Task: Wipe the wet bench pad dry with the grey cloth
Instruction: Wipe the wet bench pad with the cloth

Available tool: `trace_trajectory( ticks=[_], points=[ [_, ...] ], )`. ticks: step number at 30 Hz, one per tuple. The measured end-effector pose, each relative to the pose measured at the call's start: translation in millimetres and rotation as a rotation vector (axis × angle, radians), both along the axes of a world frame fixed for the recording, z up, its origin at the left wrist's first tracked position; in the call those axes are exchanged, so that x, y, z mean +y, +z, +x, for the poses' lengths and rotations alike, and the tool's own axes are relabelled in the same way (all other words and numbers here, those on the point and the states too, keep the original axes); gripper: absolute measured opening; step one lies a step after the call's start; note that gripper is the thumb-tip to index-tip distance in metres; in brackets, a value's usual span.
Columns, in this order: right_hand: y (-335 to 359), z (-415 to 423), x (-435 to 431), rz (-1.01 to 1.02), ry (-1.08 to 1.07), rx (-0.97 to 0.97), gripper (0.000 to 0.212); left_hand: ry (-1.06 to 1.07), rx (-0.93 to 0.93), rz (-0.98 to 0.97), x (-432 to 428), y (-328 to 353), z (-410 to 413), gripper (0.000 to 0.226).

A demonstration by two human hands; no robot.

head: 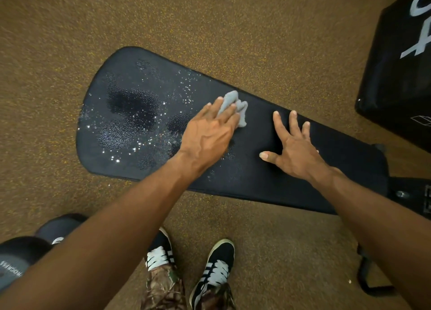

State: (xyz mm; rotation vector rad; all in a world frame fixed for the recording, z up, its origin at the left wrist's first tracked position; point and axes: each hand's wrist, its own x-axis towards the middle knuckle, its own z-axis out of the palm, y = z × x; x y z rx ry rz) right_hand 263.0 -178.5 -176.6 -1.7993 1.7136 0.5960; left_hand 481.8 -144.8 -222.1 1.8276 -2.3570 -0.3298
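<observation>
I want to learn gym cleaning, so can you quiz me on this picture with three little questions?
1. True or false: the right hand holds the grey cloth.
2. Where do most water drops sit on the bench pad? A) the wide end B) the narrow end C) under the right hand
3. Fill in: the left hand presses the cloth onto the ____.
Key: 1 false; 2 A; 3 pad.
</observation>
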Motion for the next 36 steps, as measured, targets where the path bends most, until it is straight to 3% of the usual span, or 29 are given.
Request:
trace_trajectory(
  ticks=[8,13,15,18,22,27,32,36],
  points=[
    [-2.2,-2.3,-0.3,-0.010,-0.003,-0.013,0.103,0.213,0.065,0.087,-6.8,5.7,-26.5,0.045],
    [-1.6,0.3,2.1,-0.013,-0.009,-0.027,0.102,-0.026,0.059,-0.044,23.7,-1.2,-2.7,0.034],
    [-0.4,2.6,2.2,-0.010,-0.006,-0.024,0.101,-0.073,-0.023,0.063,28.2,4.3,13.0,0.042],
    [0.3,4.5,4.5,-0.006,-0.005,-0.016,0.101,0.089,-0.083,0.099,5.8,12.0,20.8,0.051],
    [0.7,0.4,1.7,-0.013,-0.013,-0.033,0.101,0.304,0.040,0.092,-51.2,25.6,-5.1,0.039],
    [-1.9,-3.4,1.9,-0.011,-0.006,-0.021,0.102,0.264,-0.006,0.098,-60.8,18.3,-41.1,0.038],
    [-1.3,-3.3,1.6,-0.004,-0.001,-0.022,0.102,0.051,-0.013,0.109,-35.9,9.7,-1.8,0.044],
    [-0.8,-1.5,2.1,-0.003,0.002,-0.016,0.102,0.196,-0.035,0.115,-44.7,7.7,7.8,0.045]
  ],
)
